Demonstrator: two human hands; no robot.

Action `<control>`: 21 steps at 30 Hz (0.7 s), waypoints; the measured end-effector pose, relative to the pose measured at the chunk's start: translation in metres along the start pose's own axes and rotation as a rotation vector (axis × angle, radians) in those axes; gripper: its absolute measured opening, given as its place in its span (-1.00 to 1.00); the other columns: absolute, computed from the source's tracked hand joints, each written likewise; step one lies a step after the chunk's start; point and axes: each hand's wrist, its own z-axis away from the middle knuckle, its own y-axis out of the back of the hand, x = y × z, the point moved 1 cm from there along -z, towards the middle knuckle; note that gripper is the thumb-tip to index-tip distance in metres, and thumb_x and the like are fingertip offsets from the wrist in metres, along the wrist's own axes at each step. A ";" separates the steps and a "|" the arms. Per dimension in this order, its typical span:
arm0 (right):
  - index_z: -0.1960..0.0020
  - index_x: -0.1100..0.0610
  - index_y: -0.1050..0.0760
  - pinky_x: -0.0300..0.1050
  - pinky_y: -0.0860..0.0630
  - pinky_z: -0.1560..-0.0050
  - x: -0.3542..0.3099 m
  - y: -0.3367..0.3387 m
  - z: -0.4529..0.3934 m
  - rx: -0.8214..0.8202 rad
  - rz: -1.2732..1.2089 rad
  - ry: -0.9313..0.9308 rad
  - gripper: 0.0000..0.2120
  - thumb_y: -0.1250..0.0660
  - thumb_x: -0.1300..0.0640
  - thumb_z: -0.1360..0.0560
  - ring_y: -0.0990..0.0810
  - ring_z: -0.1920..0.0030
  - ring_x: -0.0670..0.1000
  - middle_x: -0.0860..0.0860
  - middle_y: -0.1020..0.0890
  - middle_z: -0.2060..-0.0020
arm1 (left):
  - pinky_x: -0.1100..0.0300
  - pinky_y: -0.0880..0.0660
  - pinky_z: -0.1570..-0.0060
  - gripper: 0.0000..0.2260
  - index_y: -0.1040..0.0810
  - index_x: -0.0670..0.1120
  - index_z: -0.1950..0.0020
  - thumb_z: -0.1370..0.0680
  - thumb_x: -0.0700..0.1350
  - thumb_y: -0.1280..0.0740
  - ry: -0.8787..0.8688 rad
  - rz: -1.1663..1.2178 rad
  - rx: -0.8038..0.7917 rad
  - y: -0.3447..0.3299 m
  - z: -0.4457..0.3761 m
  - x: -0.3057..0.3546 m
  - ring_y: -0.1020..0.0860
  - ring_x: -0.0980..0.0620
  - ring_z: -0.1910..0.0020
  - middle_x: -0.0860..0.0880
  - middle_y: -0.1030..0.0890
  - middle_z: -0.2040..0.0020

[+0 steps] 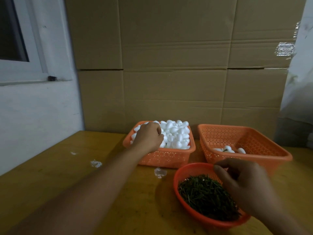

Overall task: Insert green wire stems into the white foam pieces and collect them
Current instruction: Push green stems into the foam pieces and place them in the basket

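White foam pieces [176, 133] heaped in left orange basket [162, 158]; left hand [149, 136] rests on heap, fingers curled, grip not discernible. Green wire stems [205, 195] fill round red basket [186, 170]; right hand [243, 184] above them, blurred, grip unclear. Few finished pieces [228, 149] in right basket [254, 141].

Three orange baskets: one square basket [169, 158] under the left hand [149, 138], heaped with white foam pieces [177, 133] beyond counting; a second square basket [254, 138] beyond the right hand [243, 182], holding about three finished pieces [227, 148]; one round basket [183, 173] beneath that hand, with countless green wire stems [203, 194].
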 end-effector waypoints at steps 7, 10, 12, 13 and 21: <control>0.18 -0.15 -0.62 0.05 -0.59 0.44 0.006 -0.003 0.003 -0.005 -0.015 0.017 -0.91 -0.39 -0.01 -0.49 -0.58 0.50 -0.13 -0.18 -0.66 0.38 | 0.01 -0.49 -0.06 -0.65 -0.40 -0.04 0.31 -0.51 0.11 -0.44 -0.007 -0.290 -0.213 -0.016 -0.040 0.004 -0.57 -0.13 -0.13 -0.04 -0.52 0.12; 0.17 -0.15 -0.62 0.03 -0.60 0.40 0.007 -0.003 0.002 -0.009 -0.023 0.005 -0.92 -0.36 -0.05 -0.47 -0.60 0.45 -0.13 -0.22 -0.65 0.37 | -0.01 -0.45 -0.16 -0.71 -0.45 -0.04 0.14 -0.46 0.11 -0.47 0.005 -0.386 -0.210 -0.027 -0.047 0.006 -0.51 -0.11 -0.22 0.03 -0.46 0.08; 0.17 -0.15 -0.62 0.04 -0.61 0.36 0.007 -0.002 0.003 -0.005 -0.022 0.008 -0.91 -0.35 -0.08 -0.46 -0.60 0.45 -0.13 -0.21 -0.65 0.38 | -0.02 -0.41 -0.17 -0.60 -0.49 -0.01 -0.11 -0.41 0.15 -0.49 0.087 -0.394 -0.206 -0.033 -0.047 0.005 -0.44 -0.10 -0.30 0.04 -0.48 -0.12; 0.17 -0.16 -0.62 0.04 -0.61 0.35 0.007 -0.002 0.004 -0.005 -0.022 0.009 -0.90 -0.33 -0.09 -0.46 -0.60 0.45 -0.14 -0.20 -0.65 0.38 | -0.03 -0.37 -0.15 -0.48 -0.44 0.04 -0.26 -0.40 0.20 -0.48 0.125 -0.398 -0.214 -0.035 -0.046 0.005 -0.39 -0.10 -0.34 0.05 -0.44 -0.24; 0.14 -0.12 -0.65 0.01 -0.58 0.41 0.005 -0.004 0.005 -0.017 0.012 0.022 -0.92 -0.39 -0.05 -0.50 -0.57 0.47 -0.13 -0.14 -0.62 0.46 | -0.11 -0.39 -0.28 -0.34 -0.37 0.07 -0.44 -0.41 0.21 -0.49 0.236 -0.388 -0.248 -0.038 -0.049 0.005 -0.33 -0.12 -0.40 0.01 -0.35 -0.39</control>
